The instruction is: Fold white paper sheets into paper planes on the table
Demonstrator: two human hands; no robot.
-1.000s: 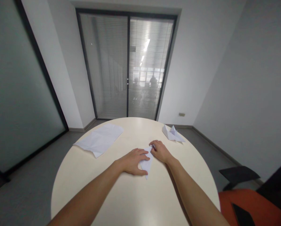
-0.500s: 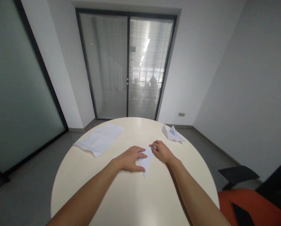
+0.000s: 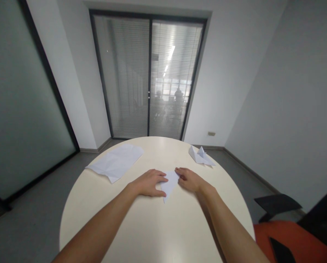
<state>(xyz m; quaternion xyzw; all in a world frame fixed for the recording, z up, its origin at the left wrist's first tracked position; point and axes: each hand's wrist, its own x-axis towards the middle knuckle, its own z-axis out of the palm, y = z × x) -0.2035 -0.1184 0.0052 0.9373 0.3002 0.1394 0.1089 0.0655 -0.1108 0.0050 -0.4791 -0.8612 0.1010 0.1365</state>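
Note:
A small white folded paper, shaped like a narrow triangle with its point toward me, lies on the round cream table. My left hand rests over its left edge, thumb and fingers spread apart and touching the paper. At its upper right corner is my right hand, with the index finger reaching along the edge and the other fingers curled in against it. The right fingertips partly hide that corner, and the left fingers cover part of the left side.
A larger creased white sheet lies at the table's far left. On the far right stands a folded paper figure with upright points. A red chair with black armrests is beside the table on the right. Beyond are glass doors with blinds.
The folded paper has turned slightly, its near point shifting left and away from me. My left hand has slid a little left; my right hand's fingers have moved slightly along the edge.

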